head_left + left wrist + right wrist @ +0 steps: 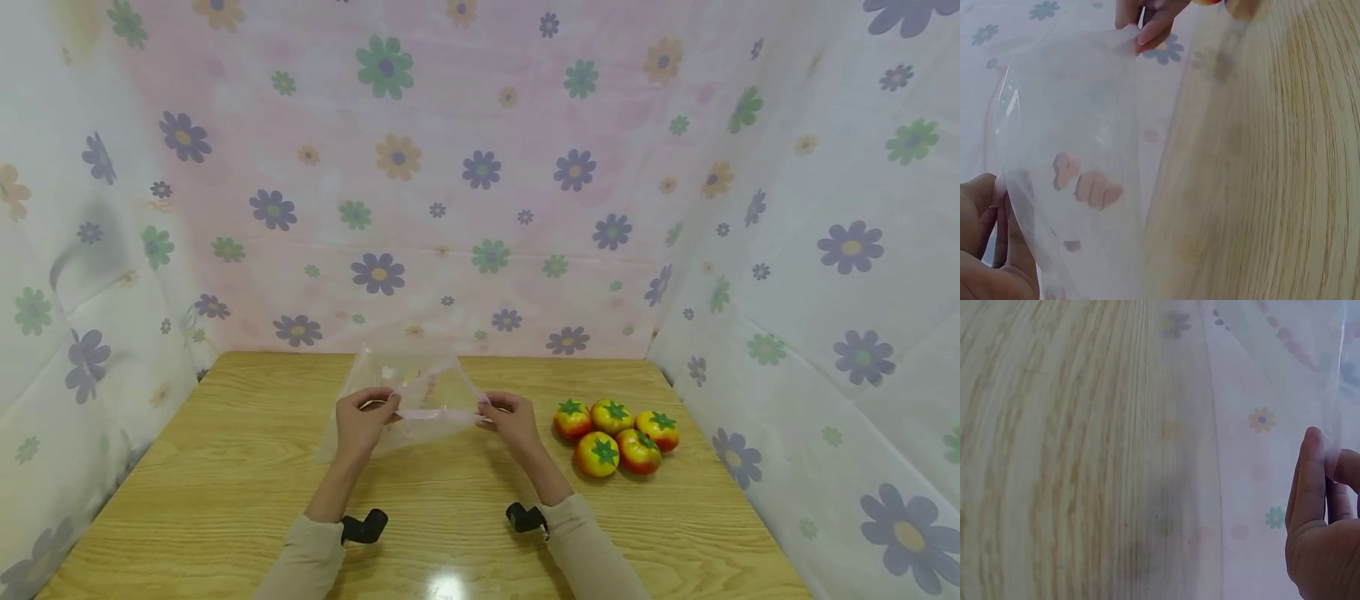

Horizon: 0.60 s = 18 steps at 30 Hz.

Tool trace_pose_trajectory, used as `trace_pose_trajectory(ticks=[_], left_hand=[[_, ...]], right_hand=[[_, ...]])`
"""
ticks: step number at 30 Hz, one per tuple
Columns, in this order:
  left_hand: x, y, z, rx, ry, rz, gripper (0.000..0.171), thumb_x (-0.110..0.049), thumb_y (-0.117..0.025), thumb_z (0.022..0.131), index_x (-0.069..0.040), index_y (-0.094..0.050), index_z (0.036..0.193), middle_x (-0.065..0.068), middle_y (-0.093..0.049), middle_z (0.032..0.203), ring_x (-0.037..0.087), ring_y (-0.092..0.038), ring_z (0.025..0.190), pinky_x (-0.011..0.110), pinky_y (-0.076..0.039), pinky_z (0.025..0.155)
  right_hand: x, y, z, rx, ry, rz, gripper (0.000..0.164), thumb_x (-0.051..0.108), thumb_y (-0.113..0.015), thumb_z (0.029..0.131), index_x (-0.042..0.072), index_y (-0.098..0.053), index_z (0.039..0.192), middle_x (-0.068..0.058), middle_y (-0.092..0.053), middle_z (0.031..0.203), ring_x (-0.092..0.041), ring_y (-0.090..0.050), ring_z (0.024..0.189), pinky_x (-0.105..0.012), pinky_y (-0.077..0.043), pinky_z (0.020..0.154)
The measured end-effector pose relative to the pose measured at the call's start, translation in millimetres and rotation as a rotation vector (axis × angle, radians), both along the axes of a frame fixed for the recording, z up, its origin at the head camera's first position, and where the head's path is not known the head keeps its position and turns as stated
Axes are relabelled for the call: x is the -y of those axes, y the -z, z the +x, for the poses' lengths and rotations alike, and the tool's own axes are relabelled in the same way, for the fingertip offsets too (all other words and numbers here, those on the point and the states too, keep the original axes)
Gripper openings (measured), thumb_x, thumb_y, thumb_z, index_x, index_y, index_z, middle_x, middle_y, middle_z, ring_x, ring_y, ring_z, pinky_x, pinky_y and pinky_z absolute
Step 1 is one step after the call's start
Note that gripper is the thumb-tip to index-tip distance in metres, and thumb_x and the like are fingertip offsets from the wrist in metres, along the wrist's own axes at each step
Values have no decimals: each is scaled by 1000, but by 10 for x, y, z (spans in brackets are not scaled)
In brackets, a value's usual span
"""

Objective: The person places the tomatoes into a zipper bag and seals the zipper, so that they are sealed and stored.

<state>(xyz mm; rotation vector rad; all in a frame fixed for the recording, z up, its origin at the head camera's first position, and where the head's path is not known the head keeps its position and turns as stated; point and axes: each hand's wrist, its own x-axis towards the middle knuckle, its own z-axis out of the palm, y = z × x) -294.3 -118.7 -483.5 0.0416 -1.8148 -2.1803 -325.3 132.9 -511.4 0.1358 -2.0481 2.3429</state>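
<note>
A clear plastic bag [427, 383] with faint reddish printing is stretched between both hands above the middle of the table. My left hand [362, 419] pinches its edge at the left between thumb and fingers. At the right, my right hand [513, 421] pinches the same edge. The left wrist view has the bag [1079, 119] spread taut, its print partly legible as red shapes. In the right wrist view, thumb and fingertips of the right hand [1322, 519] nip the thin film. Several red-and-yellow tomatoes [597, 454] with green leafy tops sit just right of the right hand.
The wood-grain table [225, 467] ends at a flower-patterned curtain [480, 208] behind it, and similar sheets hang at both sides. Black wrist cameras [365, 527] stick out inward from both sleeves, low over the tabletop.
</note>
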Motion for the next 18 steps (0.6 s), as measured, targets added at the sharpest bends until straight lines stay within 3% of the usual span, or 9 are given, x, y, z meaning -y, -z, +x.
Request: trace_pose_trajectory(ticks=[10, 13, 18], left_hand=[[34, 70, 12, -84, -172, 140, 11, 19, -69, 85, 17, -70, 95, 21, -72, 81, 16, -71, 62, 27, -61, 62], [33, 93, 8, -109, -194, 184, 13, 21, -69, 83, 20, -69, 96, 20, -71, 83, 15, -72, 65, 28, -62, 64], [41, 84, 9, -114, -221, 216, 20, 22, -70, 82, 27, -64, 101, 5, -71, 85, 12, -71, 67, 24, -61, 63]], right_hand=[[-23, 22, -8, 21, 32, -48, 18, -9, -62, 96, -16, -66, 112, -13, -63, 96, -16, -71, 81, -27, -61, 75], [-22, 22, -12, 31, 51, -53, 18, -10, -63, 95, -16, -66, 112, -13, -63, 95, -16, -71, 81, -27, -61, 75], [-21, 29, -24, 31, 64, -65, 21, -8, -64, 95, -17, -64, 114, -13, -64, 95, -15, -71, 81, -27, -61, 76]])
